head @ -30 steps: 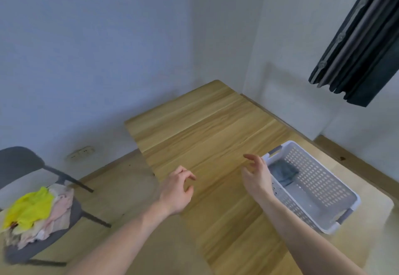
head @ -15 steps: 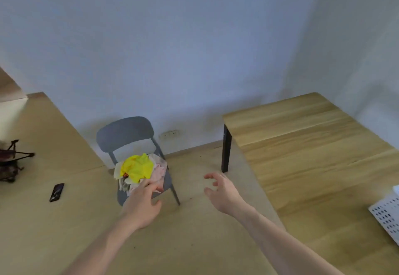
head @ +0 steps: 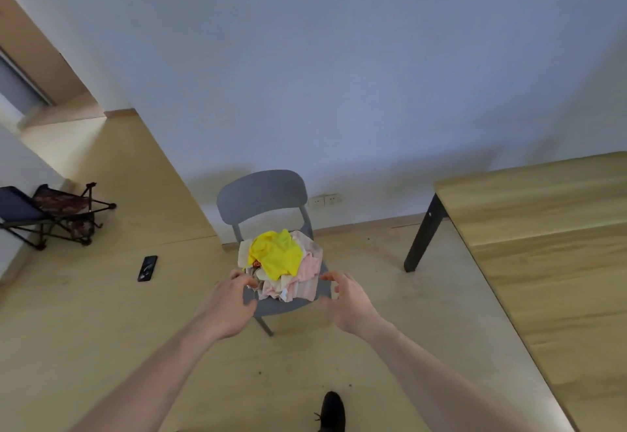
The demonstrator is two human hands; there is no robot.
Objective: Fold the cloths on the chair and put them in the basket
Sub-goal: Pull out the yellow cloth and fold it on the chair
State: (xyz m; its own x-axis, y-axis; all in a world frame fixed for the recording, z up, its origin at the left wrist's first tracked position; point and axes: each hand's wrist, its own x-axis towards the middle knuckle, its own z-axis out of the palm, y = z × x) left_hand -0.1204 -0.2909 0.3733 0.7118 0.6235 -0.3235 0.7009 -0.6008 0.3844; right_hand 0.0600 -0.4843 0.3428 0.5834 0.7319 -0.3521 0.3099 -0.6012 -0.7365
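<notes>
Both hands (head: 230, 302) nearer cloth pile (head: 281, 262) on chair (head: 264, 194), table (head: 543, 228) rightward.

Single head-worn wide-angle view, looking forward and down from standing height; chair (head: 268, 201) centred ahead near wall, table (head: 543, 228) edge at right; no second view.

To my right stands a light wooden table with black legs (head: 543, 228), its near leg planted on the pale wood floor (head: 101, 330). Well left of that table, a flat black phone (head: 147, 268) lies on the floor. Farther left still, a dark folding camp stool with a patterned seat (head: 64, 214) sits against the wall. A white double wall socket (head: 324, 200) is set low between stool and table, nearer the table. My black shoe (head: 332, 411) shows at the bottom edge.
</notes>
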